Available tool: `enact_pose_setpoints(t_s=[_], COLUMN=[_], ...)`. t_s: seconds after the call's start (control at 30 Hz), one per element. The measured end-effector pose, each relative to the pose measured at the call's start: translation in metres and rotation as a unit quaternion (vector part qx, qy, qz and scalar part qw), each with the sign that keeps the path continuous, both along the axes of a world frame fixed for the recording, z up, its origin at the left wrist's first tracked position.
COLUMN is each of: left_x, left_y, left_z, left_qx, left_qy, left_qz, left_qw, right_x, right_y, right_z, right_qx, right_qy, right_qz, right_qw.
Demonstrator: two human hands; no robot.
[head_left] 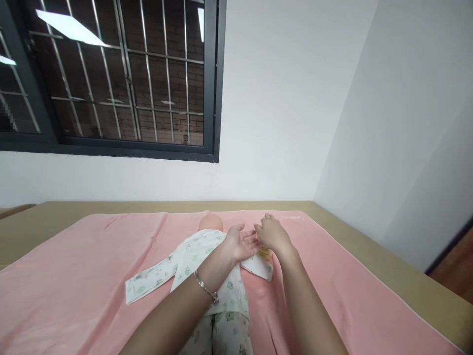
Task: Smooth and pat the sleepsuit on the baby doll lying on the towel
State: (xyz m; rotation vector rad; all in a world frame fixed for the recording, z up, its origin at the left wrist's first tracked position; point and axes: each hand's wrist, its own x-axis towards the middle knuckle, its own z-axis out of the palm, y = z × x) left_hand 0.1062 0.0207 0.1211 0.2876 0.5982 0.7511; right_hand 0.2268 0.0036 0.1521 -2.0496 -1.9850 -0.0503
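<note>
My left hand (242,242) is open, palm up, fingers spread, holding nothing, right above the doll (211,223)'s shoulder. My right hand (272,232) is palm down just beside it, over a small yellowish thing (265,253); I can't tell if it grips. The doll lies face up in a printed baby suit (192,256) on the pink towel (92,266).

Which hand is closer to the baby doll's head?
The left. The left hand is open, palm up, by the doll's shoulder, close to the doll's head. The right hand is farther off, beyond the left hand's fingertips.
</note>
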Motion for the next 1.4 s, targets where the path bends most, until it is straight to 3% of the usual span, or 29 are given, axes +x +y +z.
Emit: enact_pose_setpoints(t_s=[0.13, 0.23, 0.3, 0.4, 0.5, 0.63, 0.73, 0.87, 1.0, 1.07, 1.17, 1.27, 1.4], left_x=[-0.026, -0.049, -0.063, -0.084, -0.11, -0.151, -0.161, -0.135, -0.109, -0.112, -0.132, -0.15, -0.147], left_y=[-0.012, -0.024, -0.034, -0.05, -0.061, -0.063, -0.066, -0.083, -0.105, -0.113, -0.116, -0.115, -0.12], left_z=[-0.01, -0.008, -0.002, 0.012, 0.031, 0.053, 0.058, 0.05, 0.046, 0.05, 0.061, 0.069, 0.069], left_qx=[-0.02, -0.017, -0.003, 0.051, 0.107, 0.149, 0.183, 0.205, 0.278, 0.282, 0.219, 0.179, 0.176], left_qy=[0.039, 0.043, 0.035, -0.011, -0.079, -0.094, -0.078, 0.072, 0.173, 0.149, 0.03, -0.017, -0.003], left_qz=[-0.019, -0.022, -0.017, -0.007, -0.008, 0.014, 0.023, -0.012, -0.013, -0.015, -0.024, -0.015, 0.014], left_qw=[0.999, 0.999, 0.999, 0.999, 0.991, 0.984, 0.98, 0.976, 0.945, 0.948, 0.975, 0.984, 0.984], right_x=[-0.001, -0.01, -0.027, -0.066, -0.11, -0.146, -0.153, -0.143, -0.119, -0.108, -0.104, -0.114, -0.126], right_y=[-0.001, -0.007, -0.016, -0.039, -0.068, -0.104, -0.122, -0.124, -0.094, -0.078, -0.07, -0.083, -0.107], right_z=[0.001, 0.004, 0.005, 0.0, -0.018, -0.045, -0.048, -0.033, -0.017, -0.013, -0.015, -0.022, -0.027], right_qx=[0.012, 0.016, 0.04, 0.1, 0.154, 0.232, 0.247, 0.233, 0.228, 0.236, 0.242, 0.252, 0.268], right_qy=[-0.009, -0.022, -0.019, 0.031, 0.061, 0.05, 0.04, 0.072, 0.102, 0.099, 0.106, 0.121, 0.111], right_qz=[-0.014, -0.029, -0.005, 0.129, 0.269, 0.44, 0.509, 0.505, 0.412, 0.35, 0.309, 0.342, 0.371], right_qw=[1.0, 0.999, 0.999, 0.986, 0.949, 0.866, 0.823, 0.828, 0.876, 0.901, 0.914, 0.897, 0.882])
